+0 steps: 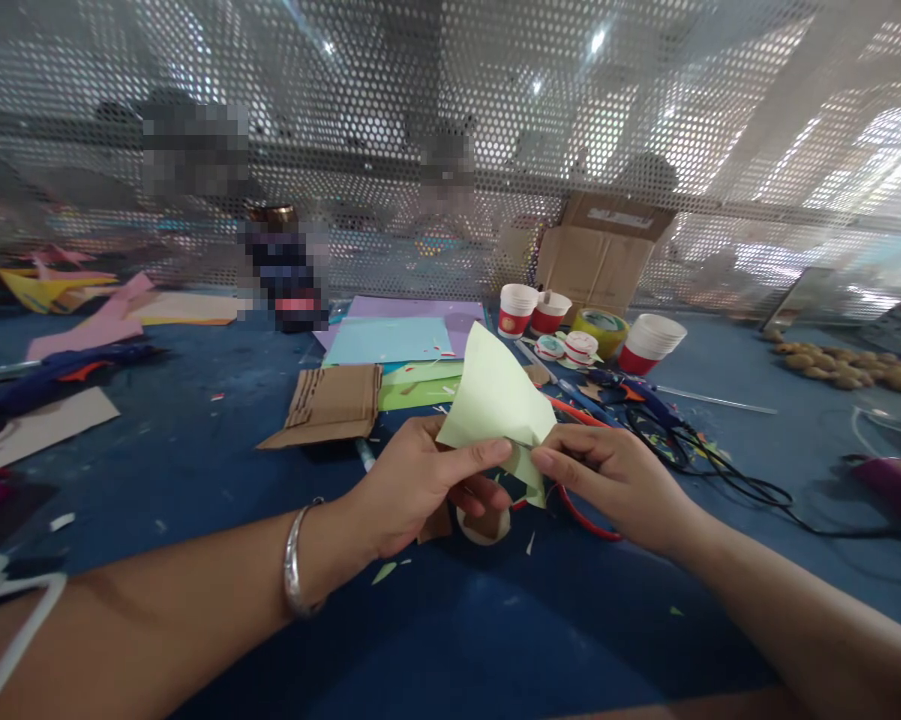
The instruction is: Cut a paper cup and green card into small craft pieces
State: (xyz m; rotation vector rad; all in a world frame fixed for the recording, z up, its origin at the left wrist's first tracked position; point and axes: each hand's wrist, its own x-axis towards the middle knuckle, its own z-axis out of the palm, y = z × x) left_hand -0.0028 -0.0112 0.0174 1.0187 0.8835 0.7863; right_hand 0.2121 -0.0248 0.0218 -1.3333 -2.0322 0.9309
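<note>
A piece of pale green paper [487, 390], curved and folded toward its lower end, is held up between both hands above the blue table. My left hand [435, 475] is closed on its lower left part, thumb on top and fingers beneath. At the lower right edge, my right hand [607, 475] pinches the paper between thumb and fingers. Below my left fingers lies a small round cardboard piece [486, 525] with a pale rim, partly hidden. Red scissor-like handles [586, 520] show behind and under my right hand, mostly covered.
Coloured paper sheets [390, 340] and corrugated cardboard [334, 400] lie beyond my hands. Paper cups [651, 343], yellow tape [600, 332] and a blue glue gun [637, 393] with black cord are to the right. Another glue gun [60, 370] lies left. A perforated metal screen [390, 100] closes the back.
</note>
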